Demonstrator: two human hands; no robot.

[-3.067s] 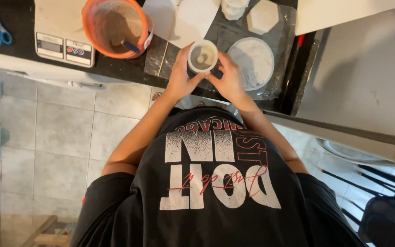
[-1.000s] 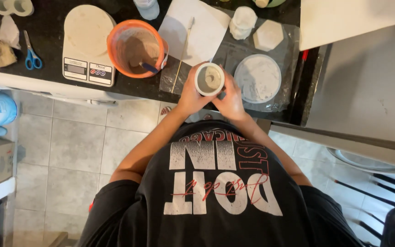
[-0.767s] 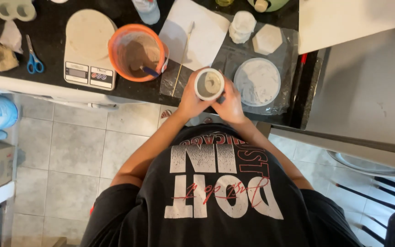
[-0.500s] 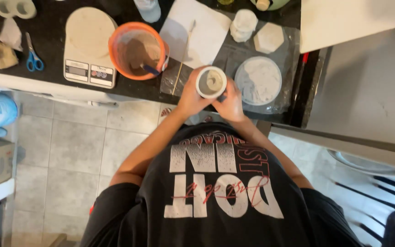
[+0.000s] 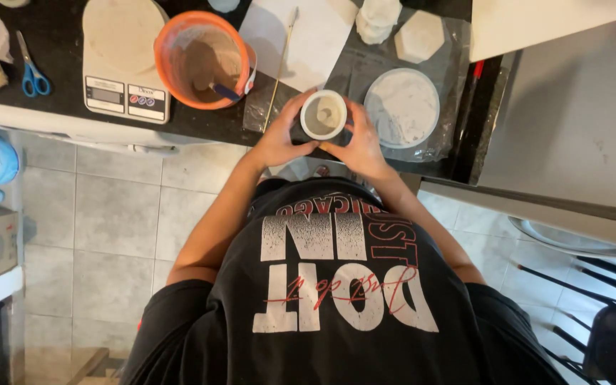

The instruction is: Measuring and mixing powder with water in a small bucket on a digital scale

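A small white round cup [image 5: 323,113] with grey paste inside stands at the front edge of the dark counter [image 5: 58,50]. My left hand [image 5: 279,139] wraps its left side and my right hand [image 5: 359,142] wraps its right side. Just right of it lies a round white disc mould [image 5: 402,108] on a clear plastic sheet [image 5: 354,68]. To the left stands an orange mixing bowl [image 5: 203,58] holding grey mix and a blue-handled tool.
A white kitchen scale [image 5: 122,60] sits left of the bowl, with blue scissors [image 5: 31,71] beyond it. A thin wooden stick [image 5: 281,57] lies across white paper [image 5: 301,39]. A hexagonal cast [image 5: 420,36] and a white ribbed piece [image 5: 378,18] rest at the back. Grey appliance [image 5: 579,121] on the right.
My view has shifted slightly, so the counter sits higher in the frame. Both hands stay wrapped around the cup at the counter's edge.
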